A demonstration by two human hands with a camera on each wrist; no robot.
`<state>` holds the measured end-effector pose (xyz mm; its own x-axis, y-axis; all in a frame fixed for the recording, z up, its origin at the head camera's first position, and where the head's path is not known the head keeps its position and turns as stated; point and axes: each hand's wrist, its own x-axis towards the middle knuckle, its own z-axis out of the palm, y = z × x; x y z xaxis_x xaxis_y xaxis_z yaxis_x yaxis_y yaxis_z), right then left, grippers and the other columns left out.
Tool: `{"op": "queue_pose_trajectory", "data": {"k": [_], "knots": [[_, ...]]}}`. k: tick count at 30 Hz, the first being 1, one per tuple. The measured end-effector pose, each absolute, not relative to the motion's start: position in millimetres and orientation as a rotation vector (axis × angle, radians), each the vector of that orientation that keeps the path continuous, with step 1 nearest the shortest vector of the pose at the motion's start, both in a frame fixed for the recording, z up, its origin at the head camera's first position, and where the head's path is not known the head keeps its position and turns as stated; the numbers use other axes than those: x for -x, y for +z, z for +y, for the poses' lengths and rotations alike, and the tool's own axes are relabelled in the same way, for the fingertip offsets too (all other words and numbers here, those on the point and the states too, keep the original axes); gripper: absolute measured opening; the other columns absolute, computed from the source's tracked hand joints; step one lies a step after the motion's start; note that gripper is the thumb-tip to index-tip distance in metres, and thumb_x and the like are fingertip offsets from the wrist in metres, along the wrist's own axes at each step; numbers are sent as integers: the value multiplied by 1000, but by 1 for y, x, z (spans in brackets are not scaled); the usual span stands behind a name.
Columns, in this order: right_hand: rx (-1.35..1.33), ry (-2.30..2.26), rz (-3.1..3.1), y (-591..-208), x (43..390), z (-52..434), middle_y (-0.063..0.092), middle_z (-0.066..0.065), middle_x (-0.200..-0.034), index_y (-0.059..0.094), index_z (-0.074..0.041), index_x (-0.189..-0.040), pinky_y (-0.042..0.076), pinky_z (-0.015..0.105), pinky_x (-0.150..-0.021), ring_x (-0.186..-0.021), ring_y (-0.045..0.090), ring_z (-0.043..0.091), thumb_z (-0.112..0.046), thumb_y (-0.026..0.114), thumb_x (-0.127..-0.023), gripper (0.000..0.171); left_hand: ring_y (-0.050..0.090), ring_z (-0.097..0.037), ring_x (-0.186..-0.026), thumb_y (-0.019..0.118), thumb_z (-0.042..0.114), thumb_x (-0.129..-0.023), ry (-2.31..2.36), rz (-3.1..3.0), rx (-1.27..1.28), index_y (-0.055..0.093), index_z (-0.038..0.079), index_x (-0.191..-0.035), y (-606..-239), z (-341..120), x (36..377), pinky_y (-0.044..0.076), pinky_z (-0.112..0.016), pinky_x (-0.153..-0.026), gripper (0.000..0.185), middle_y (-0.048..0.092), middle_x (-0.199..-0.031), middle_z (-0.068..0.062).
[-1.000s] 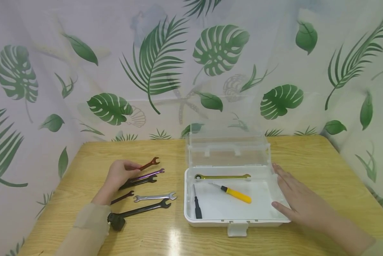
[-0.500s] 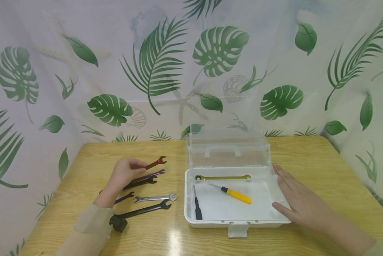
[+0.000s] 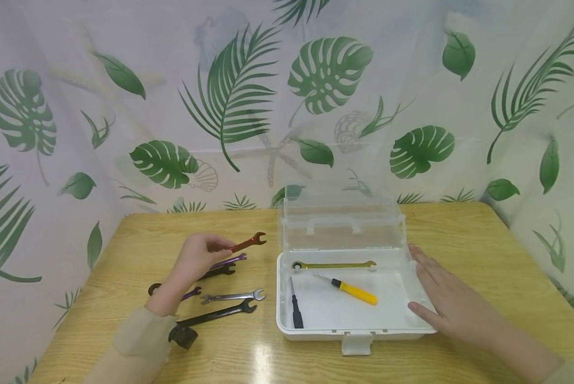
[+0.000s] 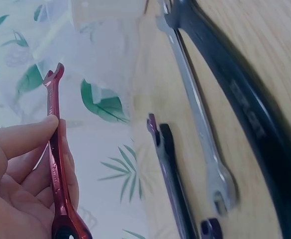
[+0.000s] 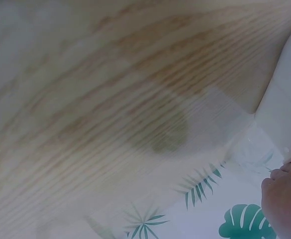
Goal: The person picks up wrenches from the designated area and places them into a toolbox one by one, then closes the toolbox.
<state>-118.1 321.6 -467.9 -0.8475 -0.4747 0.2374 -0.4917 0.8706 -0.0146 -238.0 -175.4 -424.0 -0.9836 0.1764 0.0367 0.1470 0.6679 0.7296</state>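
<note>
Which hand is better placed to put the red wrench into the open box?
Left, most likely. The left hand already pinches the red wrench beside the white box; the right hand rests flat on the box's right side.

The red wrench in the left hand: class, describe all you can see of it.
The red wrench is slim, of glossy, metallic-looking dark red, with an open forked jaw at its far end; a ring end shows at the bottom of the left wrist view. The left hand pinches its shaft between thumb and fingers, holding it lifted off the table, jaw pointing towards the open white box. It touches nothing else.
</note>
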Motion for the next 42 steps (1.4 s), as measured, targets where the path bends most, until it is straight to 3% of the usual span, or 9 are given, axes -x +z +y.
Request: {"op": "queue_pose_trajectory", "data": {"k": [7, 20, 32, 42], "knots": [[-746, 119, -2815, -467, 119, 322, 10, 15, -180, 23, 9, -164, -14, 8, -124, -163, -14, 0, -41, 66, -103, 90, 75, -23, -94, 78, 7, -96, 1221, 2807, -322, 83, 5, -108, -415, -163, 233, 58, -29, -77, 14, 81, -108, -14], [-751, 103, -2816, -467, 119, 322, 3, 11, -181, 23, 9, -164, -15, 8, -123, -164, -12, 3, -42, 66, -103, 90, 72, -20, -90, 79, 6, -94, 1273, 2744, -413, 83, 6, -106, -405, -136, 228, 55, -26, -75, 12, 81, -106, -12], [-761, 113, -2800, -467, 120, 321, 12, 16, -179, 27, 10, -162, -13, 8, -124, -162, -14, -1, -41, 67, -103, 88, 66, -16, -86, 79, 8, -95, 1217, 2737, -570, 84, 8, -104, -402, -100, 234, 54, -23, -72, 10, 81, -101, -7], [-782, 127, -2775, -469, 121, 323, 11, 16, -179, 24, 9, -164, -12, 8, -125, -162, -13, 0, -39, 68, -102, 90, 67, -13, -85, 79, 5, -94, 1190, 2715, -744, 84, 7, -104, -396, -73, 234, 54, -20, -72, 11, 81, -98, -7]]}}
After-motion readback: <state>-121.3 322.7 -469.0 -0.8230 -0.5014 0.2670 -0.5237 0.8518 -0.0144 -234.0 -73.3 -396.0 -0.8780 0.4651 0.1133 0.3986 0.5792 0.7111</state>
